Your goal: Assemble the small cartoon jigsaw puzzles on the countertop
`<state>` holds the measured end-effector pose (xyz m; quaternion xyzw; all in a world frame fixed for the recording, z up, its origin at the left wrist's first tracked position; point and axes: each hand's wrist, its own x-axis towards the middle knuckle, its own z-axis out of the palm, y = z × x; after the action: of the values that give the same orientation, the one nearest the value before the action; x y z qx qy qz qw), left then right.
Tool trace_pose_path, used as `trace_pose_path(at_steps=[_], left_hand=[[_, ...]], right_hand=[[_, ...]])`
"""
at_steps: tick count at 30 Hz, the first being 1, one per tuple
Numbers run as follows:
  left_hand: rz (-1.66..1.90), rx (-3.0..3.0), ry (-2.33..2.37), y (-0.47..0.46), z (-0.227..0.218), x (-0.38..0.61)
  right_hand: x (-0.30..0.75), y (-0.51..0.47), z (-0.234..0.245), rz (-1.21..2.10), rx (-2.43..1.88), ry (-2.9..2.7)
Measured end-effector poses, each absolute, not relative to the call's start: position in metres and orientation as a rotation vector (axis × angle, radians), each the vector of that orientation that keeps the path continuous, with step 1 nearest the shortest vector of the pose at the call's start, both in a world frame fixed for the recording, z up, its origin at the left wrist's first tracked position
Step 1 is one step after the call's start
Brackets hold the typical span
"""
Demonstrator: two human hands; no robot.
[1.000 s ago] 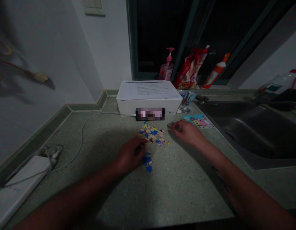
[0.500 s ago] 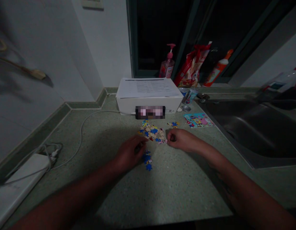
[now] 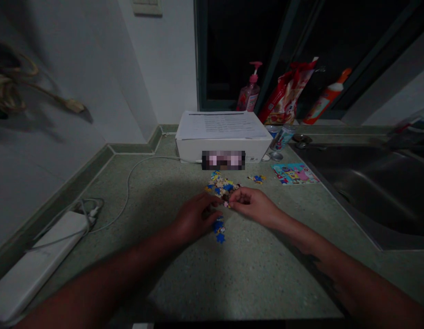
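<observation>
My right hand [image 3: 254,205] is at the near right edge of a loose pile of jigsaw puzzle pieces [image 3: 220,183], its thumb and fingertips closed on a small pink puzzle piece [image 3: 226,204]. Just left of it, my left hand [image 3: 200,212] reaches over the near side of the pile, thumb and fingers apart, and I see nothing held in it. Below its fingertips lies a short strip of blue puzzle pieces [image 3: 219,230], partly covered by the hand. A small cluster of puzzle pieces [image 3: 257,178] rests apart to the right.
Behind the pile stands a white box [image 3: 223,146] with a phone-like device [image 3: 223,160], blurred out, leaning on it. A colourful cartoon picture card [image 3: 296,174] lies near the sink [image 3: 362,183]. A white power strip [image 3: 43,260] and cable occupy the left. Cans [image 3: 283,138] stand behind.
My right hand has moved left, carrying the pink piece toward my left hand's fingertips. My left hand's thumb and fingers look further apart. The whole view has shifted slightly.
</observation>
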<state>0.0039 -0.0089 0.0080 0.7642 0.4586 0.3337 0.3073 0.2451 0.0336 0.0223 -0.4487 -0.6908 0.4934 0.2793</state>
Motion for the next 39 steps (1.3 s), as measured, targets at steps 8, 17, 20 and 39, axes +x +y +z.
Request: trace_pose_path(at_steps=[8, 17, 20, 39], left_hand=[[0.876, 2.063, 1.166, -0.010, 0.010, 0.001], [0.911, 1.979, 1.222, -0.009, 0.013, 0.000], [0.911, 2.018, 1.229, -0.009, 0.012, 0.000], [0.915, 2.021, 1.242, -0.006, 0.004, 0.002]], right_hand=[[0.226, 0.022, 0.013, 1.361, -1.118, -1.811], [0.234, 0.018, 0.018, 0.901, -1.069, -2.113], [0.234, 0.017, 0.021, 0.795, -1.050, -2.185], [0.314, 0.078, 0.026, 0.197, -1.891, -2.099]])
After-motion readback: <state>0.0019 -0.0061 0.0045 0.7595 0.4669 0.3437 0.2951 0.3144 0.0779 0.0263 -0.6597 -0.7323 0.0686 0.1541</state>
